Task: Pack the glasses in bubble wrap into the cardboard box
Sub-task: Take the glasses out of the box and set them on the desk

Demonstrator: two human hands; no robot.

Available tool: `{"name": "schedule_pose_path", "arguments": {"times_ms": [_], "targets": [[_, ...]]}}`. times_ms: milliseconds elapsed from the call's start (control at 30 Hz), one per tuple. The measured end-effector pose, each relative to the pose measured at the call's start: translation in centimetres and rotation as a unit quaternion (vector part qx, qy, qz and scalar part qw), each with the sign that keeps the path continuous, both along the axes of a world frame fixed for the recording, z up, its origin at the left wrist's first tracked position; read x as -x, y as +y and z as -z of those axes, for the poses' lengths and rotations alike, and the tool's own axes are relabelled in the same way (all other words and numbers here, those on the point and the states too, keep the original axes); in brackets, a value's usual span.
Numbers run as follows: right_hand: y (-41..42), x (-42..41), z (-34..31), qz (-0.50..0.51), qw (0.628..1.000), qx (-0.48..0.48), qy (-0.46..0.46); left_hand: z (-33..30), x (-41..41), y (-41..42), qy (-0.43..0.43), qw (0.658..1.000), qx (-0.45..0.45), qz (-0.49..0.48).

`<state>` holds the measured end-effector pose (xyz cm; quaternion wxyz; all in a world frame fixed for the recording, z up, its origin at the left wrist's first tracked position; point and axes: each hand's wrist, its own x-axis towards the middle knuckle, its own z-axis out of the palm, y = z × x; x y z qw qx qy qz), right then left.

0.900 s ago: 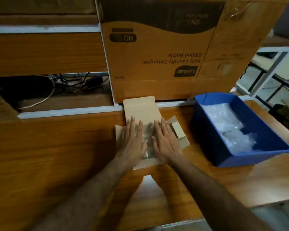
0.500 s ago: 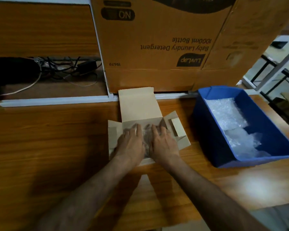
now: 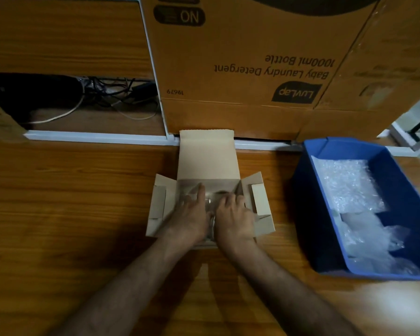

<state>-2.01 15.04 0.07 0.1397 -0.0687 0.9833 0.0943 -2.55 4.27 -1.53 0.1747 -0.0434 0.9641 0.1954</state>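
A small open cardboard box [image 3: 207, 161] sits on the wooden table, its lid flap standing up at the back and side flaps spread out. My left hand [image 3: 190, 218] and my right hand [image 3: 233, 219] are both inside it, palms down, pressing on bubble-wrapped glasses [image 3: 210, 209] that show only as a clear strip between the hands. The fingers curl over the wrap. How many glasses lie in the box is hidden.
A blue plastic bin [image 3: 308, 202] stands to the right with several pieces of bubble wrap [image 3: 347, 185] in it. A large brown carton [image 3: 252, 69] stands right behind the small box. Cables [image 3: 112, 93] lie in a recess at the back left.
Both hands have slid deeper into the box and the fingers have curled from flat to bent. The lid flap, earlier partly covered, now stands fully in view.
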Motion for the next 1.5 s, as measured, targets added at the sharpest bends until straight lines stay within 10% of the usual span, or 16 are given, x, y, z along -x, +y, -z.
{"name": "schedule_pose_path", "arguments": {"times_ms": [967, 1500], "targets": [[2.6, 0.5, -3.4, -0.059, 0.989, 0.137, -0.018, -3.6, -1.2, -1.0, 0.117, 0.991, 0.024, 0.061], [1.7, -2.8, -5.9, -0.126, 0.925, 0.305, 0.185, -10.0, -8.6, -8.5, 0.298, 0.952, 0.066, 0.009]]}}
